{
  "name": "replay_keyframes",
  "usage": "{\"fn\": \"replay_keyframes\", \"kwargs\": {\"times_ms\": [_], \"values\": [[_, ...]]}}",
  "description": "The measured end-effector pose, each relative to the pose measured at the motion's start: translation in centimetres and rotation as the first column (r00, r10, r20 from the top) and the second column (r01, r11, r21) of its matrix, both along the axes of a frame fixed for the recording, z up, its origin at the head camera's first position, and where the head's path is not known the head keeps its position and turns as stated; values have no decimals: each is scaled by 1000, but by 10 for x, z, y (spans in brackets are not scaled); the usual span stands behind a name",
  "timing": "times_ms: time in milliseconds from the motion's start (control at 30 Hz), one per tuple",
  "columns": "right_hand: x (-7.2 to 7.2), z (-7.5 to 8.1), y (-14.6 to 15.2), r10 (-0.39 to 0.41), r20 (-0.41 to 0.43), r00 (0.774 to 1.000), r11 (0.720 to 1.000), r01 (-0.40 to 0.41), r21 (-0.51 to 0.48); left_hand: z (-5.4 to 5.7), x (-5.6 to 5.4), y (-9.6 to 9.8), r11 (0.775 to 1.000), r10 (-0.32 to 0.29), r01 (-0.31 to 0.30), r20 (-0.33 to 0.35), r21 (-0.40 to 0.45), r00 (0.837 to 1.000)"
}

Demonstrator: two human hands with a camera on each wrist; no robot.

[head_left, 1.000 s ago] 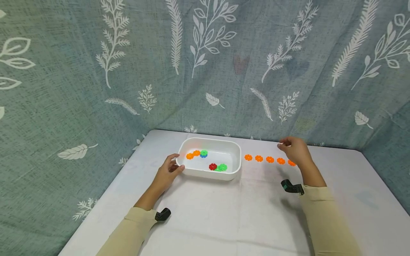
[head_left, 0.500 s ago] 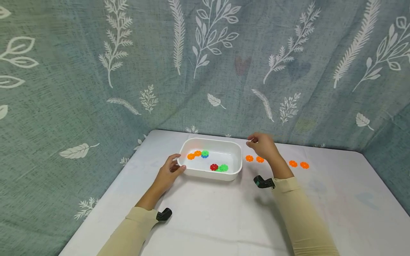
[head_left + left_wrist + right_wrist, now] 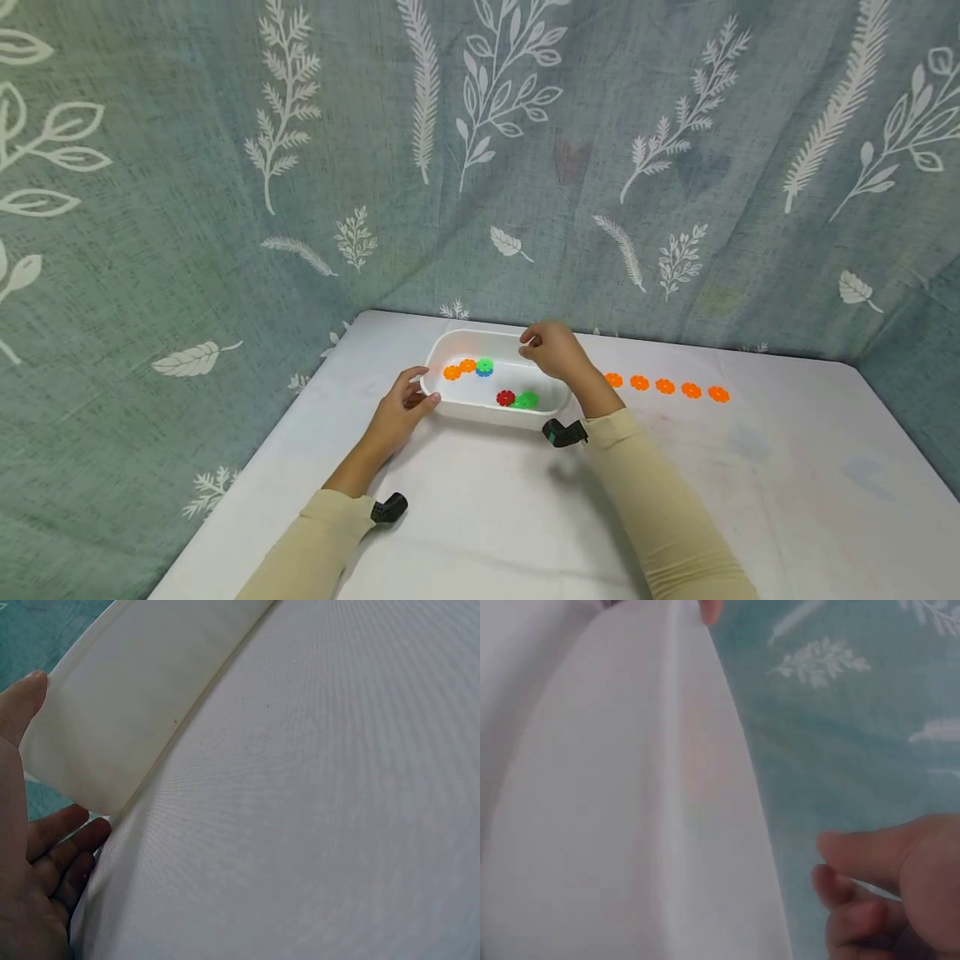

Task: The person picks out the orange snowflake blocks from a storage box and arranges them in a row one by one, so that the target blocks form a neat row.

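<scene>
A white plastic tub (image 3: 472, 410) stands toward the back of the table. My left hand (image 3: 393, 421) grips its left end, thumb at the near rim and fingers around the corner; in the left wrist view the thumb (image 3: 26, 701) lies against the wall. Over the tub's right part hovers my right hand (image 3: 557, 352), fingers loosely bent and nothing visible between them. Inside lie flower-shaped plastic discs: two orange ones (image 3: 452, 372), a green one (image 3: 485, 364) over a blue one (image 3: 484, 372), a red one (image 3: 506, 398) and some green ones (image 3: 528, 400) beside it.
To the tub's right, several orange flower discs (image 3: 664, 387) run in a row on the white tablecloth (image 3: 480, 508). A patterned green-grey curtain (image 3: 420, 250) hangs close behind the table. Each wrist carries a small black camera (image 3: 390, 507).
My right hand has moved left from above the right end of the orange row to over the tub, uncovering discs behind it. The left hand stays at the tub.
</scene>
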State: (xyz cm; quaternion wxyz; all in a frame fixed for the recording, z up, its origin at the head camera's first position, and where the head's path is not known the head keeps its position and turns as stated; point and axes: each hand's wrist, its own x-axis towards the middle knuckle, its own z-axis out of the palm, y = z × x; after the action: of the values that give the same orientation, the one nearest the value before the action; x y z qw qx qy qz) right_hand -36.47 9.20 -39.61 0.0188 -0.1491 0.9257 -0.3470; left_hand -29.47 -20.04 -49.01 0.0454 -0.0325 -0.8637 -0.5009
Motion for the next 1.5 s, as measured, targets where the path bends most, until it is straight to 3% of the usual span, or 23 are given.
{"fn": "replay_keyframes", "kwargs": {"times_ms": [233,500,800,1133,1267,1500], "values": [[-5,-7,-34,50,30,998,998,-51,33,2,-1,2,1000,-14,14,-20,6,1000],[-7,-19,-66,137,55,989,990,-139,35,-3,-2,0,1000,-22,23,-36,7,999],[-11,-19,-92,151,52,987,987,-153,40,-3,-4,-3,1000,-29,29,-48,10,998],[-19,-43,-112,176,82,981,969,-188,163,-3,-1,-2,1000,-7,7,-32,1,999],[-19,-42,-115,199,59,978,959,-207,196,-3,-1,-2,1000,-4,3,-44,-10,999],[-20,-44,-118,167,33,985,938,-169,304,-3,1,-1,1000,1,-1,-42,-6,999]]}}
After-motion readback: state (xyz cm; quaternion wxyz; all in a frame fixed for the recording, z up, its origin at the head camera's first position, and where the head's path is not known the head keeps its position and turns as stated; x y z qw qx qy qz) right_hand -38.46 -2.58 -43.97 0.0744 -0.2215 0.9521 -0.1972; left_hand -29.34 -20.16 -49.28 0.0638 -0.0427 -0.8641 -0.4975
